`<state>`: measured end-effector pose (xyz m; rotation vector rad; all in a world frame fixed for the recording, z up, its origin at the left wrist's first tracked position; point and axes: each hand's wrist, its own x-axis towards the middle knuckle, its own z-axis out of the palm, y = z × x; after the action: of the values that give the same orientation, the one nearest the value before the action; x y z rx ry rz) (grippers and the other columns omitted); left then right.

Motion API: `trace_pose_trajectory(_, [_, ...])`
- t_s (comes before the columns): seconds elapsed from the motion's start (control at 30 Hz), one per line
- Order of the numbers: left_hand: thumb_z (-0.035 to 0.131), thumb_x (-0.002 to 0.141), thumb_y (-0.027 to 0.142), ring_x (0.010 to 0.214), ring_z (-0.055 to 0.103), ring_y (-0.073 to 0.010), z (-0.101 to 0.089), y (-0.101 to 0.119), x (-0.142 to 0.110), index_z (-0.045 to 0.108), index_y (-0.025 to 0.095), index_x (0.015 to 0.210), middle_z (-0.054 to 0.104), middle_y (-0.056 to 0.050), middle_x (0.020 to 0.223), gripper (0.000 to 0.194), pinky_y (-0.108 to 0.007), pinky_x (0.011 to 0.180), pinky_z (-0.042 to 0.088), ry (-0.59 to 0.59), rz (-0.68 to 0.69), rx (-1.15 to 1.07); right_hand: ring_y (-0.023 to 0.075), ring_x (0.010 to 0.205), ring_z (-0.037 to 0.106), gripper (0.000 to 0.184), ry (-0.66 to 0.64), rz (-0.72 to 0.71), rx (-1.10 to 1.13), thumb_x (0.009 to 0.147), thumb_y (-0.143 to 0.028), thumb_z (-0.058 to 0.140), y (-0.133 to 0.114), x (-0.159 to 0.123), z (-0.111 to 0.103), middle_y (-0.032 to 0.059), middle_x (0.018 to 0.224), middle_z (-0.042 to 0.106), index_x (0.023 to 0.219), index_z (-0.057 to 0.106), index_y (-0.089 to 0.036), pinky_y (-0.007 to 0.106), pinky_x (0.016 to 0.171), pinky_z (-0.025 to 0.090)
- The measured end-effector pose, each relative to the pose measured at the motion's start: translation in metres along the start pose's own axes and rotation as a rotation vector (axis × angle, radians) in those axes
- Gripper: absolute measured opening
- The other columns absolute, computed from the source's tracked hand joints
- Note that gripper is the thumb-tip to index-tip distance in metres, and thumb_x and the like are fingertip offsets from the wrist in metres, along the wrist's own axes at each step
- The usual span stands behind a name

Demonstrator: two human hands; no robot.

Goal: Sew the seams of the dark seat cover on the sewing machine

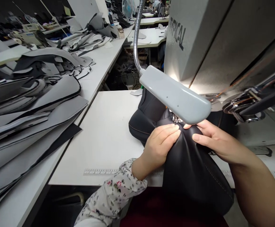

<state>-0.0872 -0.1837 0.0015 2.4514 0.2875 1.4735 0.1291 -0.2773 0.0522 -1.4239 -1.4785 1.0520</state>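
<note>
Left grip (161,145), my bare hand below a floral sleeve (118,189), has its fingers bunched and closed on gathered material of a black leather-like cover (189,170), just on my side of the metal presser foot (176,119); its thumb is hidden. My right grip (213,138) rests on the same cover, right of the presser foot, thumb and forefinger apart; I cannot tell whether it pinches. The cover's broad end droops from the presser foot towards my lap, while other parts spread left, right and beyond it. Orange-brown stitching already lines rounded sections on both sides of the presser foot, so I judge the work part-way through, with the gathered stretch between my hands probably unfinished. How much of that seam remains cannot be told. Left of the presser foot, a ruler strip (100,171) runs along the near edge of a white tabletop (97,132). A pale lamp head (175,94) hangs over the presser foot, before the grey machine body (198,31). Well left of the presser foot, grey panels (57,121) lie heaped, apart from the cover. Far beyond it stands a blue fan (128,8).
</note>
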Motion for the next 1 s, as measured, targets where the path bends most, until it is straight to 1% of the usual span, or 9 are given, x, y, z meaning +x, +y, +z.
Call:
trace_pose_trajectory(0.1, [0.053, 0.106, 0.014, 0.126, 0.066, -0.0256, -0.002, 0.003, 0.0, 0.064, 0.013, 0.132, 0.073, -0.014, 0.127, 0.028, -0.043, 0.105, 0.059, -0.01, -0.006, 0.013, 0.0201, 0.091, 0.067, 0.029, -0.024, 0.065, 0.092, 0.099, -0.046, 0.063, -0.002, 0.0, 0.003, 0.0036, 0.106, 0.067, 0.123, 0.061, -0.03, 0.031, 0.077, 0.06])
trace_pose_trajectory(0.17, [0.05, 0.108, 0.015, 0.128, 0.066, -0.0252, -0.003, 0.005, 0.0, 0.063, 0.014, 0.134, 0.072, -0.014, 0.128, 0.03, -0.043, 0.106, 0.059, -0.027, -0.011, 0.022, 0.0195, 0.087, 0.065, 0.027, -0.036, 0.101, 0.156, 0.098, -0.046, 0.065, -0.004, 0.0, 0.004, 0.0029, 0.101, 0.066, 0.119, 0.061, -0.03, 0.029, 0.072, 0.059])
trace_pose_trajectory(0.3, [0.045, 0.109, 0.014, 0.134, 0.062, -0.0245, -0.006, 0.007, 0.0, 0.058, 0.014, 0.141, 0.069, -0.015, 0.133, 0.035, -0.044, 0.111, 0.057, -0.067, -0.017, 0.017, 0.0194, 0.088, 0.066, 0.027, -0.034, 0.134, 0.357, 0.093, -0.046, 0.071, -0.01, 0.0, 0.006, 0.0023, 0.103, 0.066, 0.112, 0.061, -0.029, 0.029, 0.074, 0.058])
trace_pose_trajectory(0.4, [0.044, 0.109, 0.013, 0.139, 0.059, -0.0237, -0.008, 0.01, 0.0, 0.055, 0.013, 0.145, 0.067, -0.016, 0.137, 0.038, -0.043, 0.116, 0.055, -0.084, -0.017, 0.004, 0.0185, 0.085, 0.066, 0.028, -0.003, 0.154, 0.466, 0.09, -0.043, 0.074, -0.013, -0.001, 0.01, 0.0026, 0.098, 0.067, 0.11, 0.063, -0.027, 0.028, 0.072, 0.057])
trace_pose_trajectory(0.5, [0.046, 0.108, 0.013, 0.141, 0.057, -0.0232, -0.011, 0.012, 0.0, 0.056, 0.011, 0.144, 0.066, -0.017, 0.138, 0.037, -0.04, 0.118, 0.053, -0.109, -0.029, 0.006, 0.0176, 0.08, 0.064, 0.026, 0.026, 0.175, 0.524, 0.089, -0.042, 0.076, -0.013, -0.001, 0.015, 0.0016, 0.093, 0.067, 0.105, 0.064, -0.027, 0.027, 0.067, 0.056])
trace_pose_trajectory(0.63, [0.046, 0.109, 0.013, 0.139, 0.059, -0.023, -0.014, 0.012, -0.001, 0.058, 0.012, 0.142, 0.068, -0.015, 0.133, 0.036, -0.039, 0.116, 0.055, -0.113, -0.029, 0.026, 0.0161, 0.076, 0.063, 0.026, 0.044, 0.177, 0.511, 0.089, -0.044, 0.077, -0.012, -0.001, 0.017, 0.0007, 0.091, 0.066, 0.102, 0.064, -0.026, 0.026, 0.065, 0.055])
trace_pose_trajectory(0.77, [0.046, 0.109, 0.014, 0.137, 0.06, -0.0241, -0.013, 0.011, -0.003, 0.059, 0.012, 0.14, 0.07, -0.014, 0.13, 0.034, -0.042, 0.114, 0.057, -0.087, -0.019, 0.05, 0.0138, 0.077, 0.063, 0.026, -0.002, 0.208, 0.521, 0.088, -0.043, 0.079, -0.015, -0.002, 0.014, 0.0004, 0.092, 0.066, 0.103, 0.066, -0.026, 0.022, 0.066, 0.054])
trace_pose_trajectory(0.93, [0.046, 0.109, 0.015, 0.142, 0.056, -0.0253, -0.01, 0.012, -0.007, 0.054, 0.014, 0.145, 0.065, -0.016, 0.138, 0.037, -0.046, 0.118, 0.053, -0.094, -0.052, -0.019, 0.0152, 0.083, 0.069, 0.032, -0.074, 0.273, 0.604, 0.088, -0.041, 0.08, -0.019, -0.005, 0.012, 0.0026, 0.098, 0.072, 0.115, 0.068, -0.03, 0.022, 0.073, 0.057])
trace_pose_trajectory(1.0, [0.046, 0.109, 0.016, 0.144, 0.054, -0.0269, -0.009, 0.013, -0.006, 0.051, 0.013, 0.148, 0.063, -0.018, 0.141, 0.04, -0.048, 0.119, 0.052, -0.105, -0.044, -0.038, 0.0153, 0.086, 0.071, 0.031, -0.058, 0.271, 0.665, 0.087, -0.04, 0.08, -0.021, -0.006, 0.015, 0.003, 0.099, 0.074, 0.115, 0.07, -0.029, 0.023, 0.077, 0.058])
